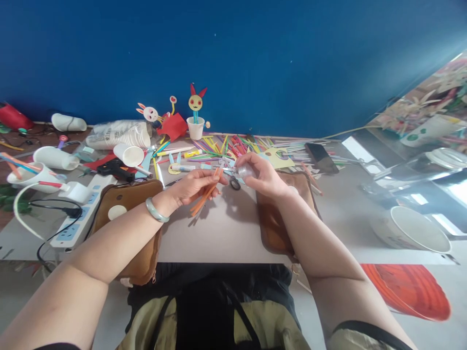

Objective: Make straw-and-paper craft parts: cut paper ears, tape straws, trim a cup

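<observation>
My left hand (199, 187) pinches a small bunch of thin orange strips (200, 205), their lower ends pointing down toward the table. Close to its right, my right hand (264, 176) curls its fingers around a small clear plastic container (246, 171), whose exact kind I cannot make out. Between the hands, a black ring-shaped thing (235, 183) lies on the table. Just behind them spreads a loose pile of colored strips (219, 145). A yellow sheet with round holes (279, 159) lies beyond my right hand.
Brown padded pouches lie under my left forearm (126, 206) and right forearm. A power strip (78, 214), a black glue gun (116, 169) and paper cups (129, 154) stand left. At the back is a rabbit-head figure in a cup (195, 127). A phone (321, 158) and white tub (412, 228) are right.
</observation>
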`<act>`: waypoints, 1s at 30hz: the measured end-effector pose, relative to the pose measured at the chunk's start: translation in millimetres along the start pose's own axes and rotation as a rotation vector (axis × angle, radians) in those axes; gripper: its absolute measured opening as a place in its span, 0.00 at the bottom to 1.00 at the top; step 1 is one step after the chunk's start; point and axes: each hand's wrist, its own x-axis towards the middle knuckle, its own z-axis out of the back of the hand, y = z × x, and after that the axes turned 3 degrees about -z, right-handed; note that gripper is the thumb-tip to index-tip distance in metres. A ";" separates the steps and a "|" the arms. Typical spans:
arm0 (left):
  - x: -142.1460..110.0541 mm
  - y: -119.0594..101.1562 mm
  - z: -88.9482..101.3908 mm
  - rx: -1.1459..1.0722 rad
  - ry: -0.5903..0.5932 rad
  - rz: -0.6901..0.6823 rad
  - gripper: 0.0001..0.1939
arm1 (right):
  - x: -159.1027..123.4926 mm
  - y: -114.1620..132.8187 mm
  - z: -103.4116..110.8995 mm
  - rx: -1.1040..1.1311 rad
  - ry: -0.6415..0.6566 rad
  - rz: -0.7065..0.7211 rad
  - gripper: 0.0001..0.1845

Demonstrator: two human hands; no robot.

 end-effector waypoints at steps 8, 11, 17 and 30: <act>-2.3 -2.2 -2.2 -0.158 0.127 0.051 0.12 | 0.6 -4.6 -9.1 -0.286 -0.169 0.270 0.07; -1.4 -1.7 -1.1 -0.197 0.147 0.061 0.11 | 0.4 -5.2 -7.0 -0.329 -0.170 0.298 0.05; -0.8 -0.2 1.7 -0.207 0.112 0.089 0.10 | 1.7 -9.0 -4.6 -0.371 -0.113 0.363 0.08; -1.7 -2.0 0.2 -0.238 0.127 0.039 0.10 | -1.1 -12.2 -27.4 -0.108 -0.075 0.142 0.06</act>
